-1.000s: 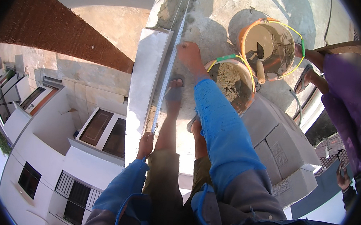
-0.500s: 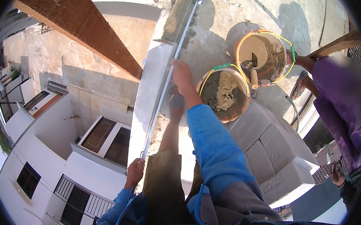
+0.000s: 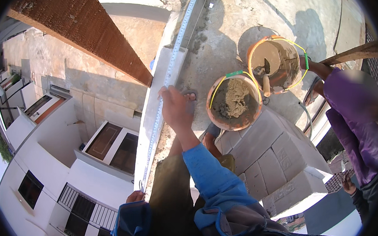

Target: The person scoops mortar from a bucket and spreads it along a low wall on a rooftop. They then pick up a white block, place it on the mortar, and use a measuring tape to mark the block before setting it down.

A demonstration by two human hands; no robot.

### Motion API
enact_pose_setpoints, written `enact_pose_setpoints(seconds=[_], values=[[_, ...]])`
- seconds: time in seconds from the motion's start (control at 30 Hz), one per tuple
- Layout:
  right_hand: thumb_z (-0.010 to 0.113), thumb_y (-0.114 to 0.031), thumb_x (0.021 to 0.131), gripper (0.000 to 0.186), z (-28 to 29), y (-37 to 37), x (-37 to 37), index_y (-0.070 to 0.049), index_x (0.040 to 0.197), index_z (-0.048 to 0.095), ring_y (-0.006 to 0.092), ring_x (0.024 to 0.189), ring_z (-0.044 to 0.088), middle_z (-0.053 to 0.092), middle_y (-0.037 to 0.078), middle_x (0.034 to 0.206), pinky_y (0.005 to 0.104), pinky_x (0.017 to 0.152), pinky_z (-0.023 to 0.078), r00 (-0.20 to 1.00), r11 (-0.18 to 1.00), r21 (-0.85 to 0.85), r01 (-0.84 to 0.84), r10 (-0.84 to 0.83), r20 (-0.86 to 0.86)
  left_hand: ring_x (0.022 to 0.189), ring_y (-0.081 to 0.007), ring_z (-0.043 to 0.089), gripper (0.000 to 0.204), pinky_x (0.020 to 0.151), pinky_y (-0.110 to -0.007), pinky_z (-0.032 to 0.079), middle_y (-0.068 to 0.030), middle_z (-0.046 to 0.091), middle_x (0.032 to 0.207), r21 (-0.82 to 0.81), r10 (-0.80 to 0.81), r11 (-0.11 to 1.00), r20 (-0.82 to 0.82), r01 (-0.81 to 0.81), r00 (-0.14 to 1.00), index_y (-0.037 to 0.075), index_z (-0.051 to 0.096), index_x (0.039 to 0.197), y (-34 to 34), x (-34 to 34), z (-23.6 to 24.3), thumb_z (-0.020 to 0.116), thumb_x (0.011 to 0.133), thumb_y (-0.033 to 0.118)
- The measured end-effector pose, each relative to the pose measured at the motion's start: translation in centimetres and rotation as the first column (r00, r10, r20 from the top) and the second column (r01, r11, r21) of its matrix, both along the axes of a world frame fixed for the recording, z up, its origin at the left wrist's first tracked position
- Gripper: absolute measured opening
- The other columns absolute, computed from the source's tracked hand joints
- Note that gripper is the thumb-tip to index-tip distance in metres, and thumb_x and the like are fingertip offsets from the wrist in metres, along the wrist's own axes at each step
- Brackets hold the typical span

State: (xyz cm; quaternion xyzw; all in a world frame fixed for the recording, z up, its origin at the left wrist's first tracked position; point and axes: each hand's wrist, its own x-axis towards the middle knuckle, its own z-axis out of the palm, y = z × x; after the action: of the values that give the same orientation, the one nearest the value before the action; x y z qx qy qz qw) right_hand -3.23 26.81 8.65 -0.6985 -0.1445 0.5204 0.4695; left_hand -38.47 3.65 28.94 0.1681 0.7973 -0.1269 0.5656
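Observation:
A long tape measure (image 3: 173,57) is stretched along a row of pale blocks (image 3: 153,78), from the lower middle up to the top of the picture. Low down, my left hand (image 3: 136,196) closes round the tape's near end; the sleeve hides part of that hand. Farther up, my right hand (image 3: 177,110) pinches the blade between thumb and fingers, just above the block edge. To the right stands a bucket (image 3: 210,112) of grey mortar with lighter sand on it. Behind it is a second bucket (image 3: 250,52) of wet mix, with a wooden-handled trowel (image 3: 266,84) in it.
Stacked pale blocks (image 3: 278,155) rise right of my legs. A thick wooden beam (image 3: 85,27) slants in from the upper left. Left of the blocks is a drop to a lower yard and a white house (image 3: 79,176). Another person in purple (image 3: 351,112) stands at the right.
My right hand has moved nearer and left along the tape. My left hand has drawn back toward me. The tape's far end has shifted left, and its face now shows more broadly.

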Motion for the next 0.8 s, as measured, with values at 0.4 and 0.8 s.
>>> enact_pose_setpoints(seconds=[0.4, 0.8], values=[[0.057, -0.034, 0.103, 0.040, -12.6, 14.8, 9.4, 0.002, 0.091, 0.068, 0.0483, 0.098, 0.069, 0.072, 0.028, 0.099, 0.0550, 0.088, 0.053, 0.927, 0.960, -0.217, -0.176, 0.235, 0.290, 0.075, -0.0045, 0.056, 0.024, 0.067, -0.025, 0.049, 0.0031, 0.064, 0.084, 0.098, 0.077, 0.991, 0.173, -0.095, 0.982, 0.003, 0.072, 0.109, 14.3, 9.6, -10.8, 0.064, 0.110, 0.026], [0.054, -0.041, 0.108, 0.045, -13.7, 13.4, 9.6, 0.000, 0.097, 0.068, 0.0468, 0.097, 0.069, 0.073, 0.027, 0.098, 0.0543, 0.088, 0.053, 0.944, 0.952, -0.275, -0.136, 0.208, 0.254, 0.075, -0.0074, 0.060, 0.031, 0.068, -0.026, 0.052, 0.0003, 0.066, 0.084, 0.120, -0.144, 0.985, 0.138, 0.128, 0.980, 0.000, 0.073, 0.113, 15.8, 8.8, -15.7, 0.063, 0.109, 0.029]])
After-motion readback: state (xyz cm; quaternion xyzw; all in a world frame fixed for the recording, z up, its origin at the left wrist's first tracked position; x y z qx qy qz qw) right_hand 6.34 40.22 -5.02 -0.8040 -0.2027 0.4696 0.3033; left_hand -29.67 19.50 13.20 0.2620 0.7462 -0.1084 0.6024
